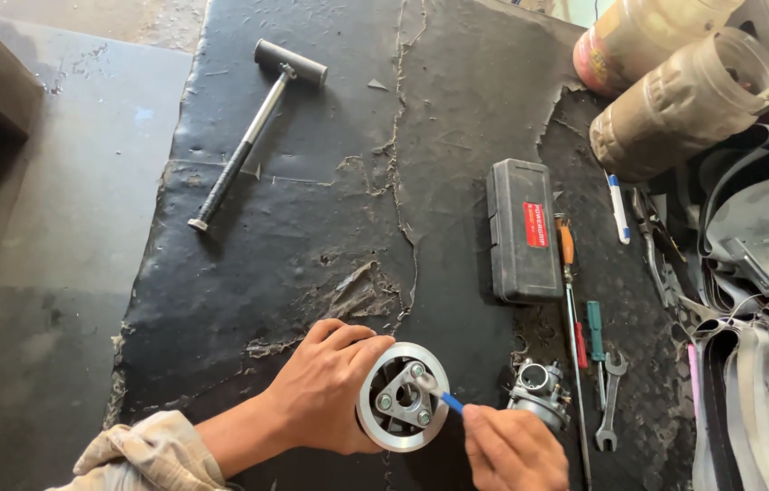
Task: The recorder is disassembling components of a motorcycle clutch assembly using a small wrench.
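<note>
Left hand [328, 393] has its fingers curled round the side of a round metal pulley wheel [402, 396], thumb up top and the rest wrapped along the rim at about 9 o'clock, so it's clamped on the wheel and holding it face-up on the mat. The wheel sits low in the middle of the view, with a three-armed plate in its centre and small bolts at the arm ends. Right hand [514, 448] comes in from 4 o'clock of the wheel, fingers pinched shut on a thin blue-handled tool [449, 401] whose metal tip rests on the plate near one of the bolts. Can't really make out what sort of tip it has, too small. Just beside the right hand, at 3 o'clock of the wheel, sits a small silver carburetor [537, 392]. Further out at 3 o'clock there's a spanner [610, 402], a green-handled screwdriver [594, 330] and a long orange-handled screwdriver [569, 273] lying side by side. At 1 o'clock is a dark plastic tool case [521, 229] with a red label, closed, and a white and blue pen [618, 208] past it. Way up at 11 o'clock, well apart from everything, a hammer [252, 132] lies on the cracked black rubber mat [330, 209]. Top right corner has two grubby plastic jars [675, 91] on their sides above a heap of belts and straps [748, 300].
</note>
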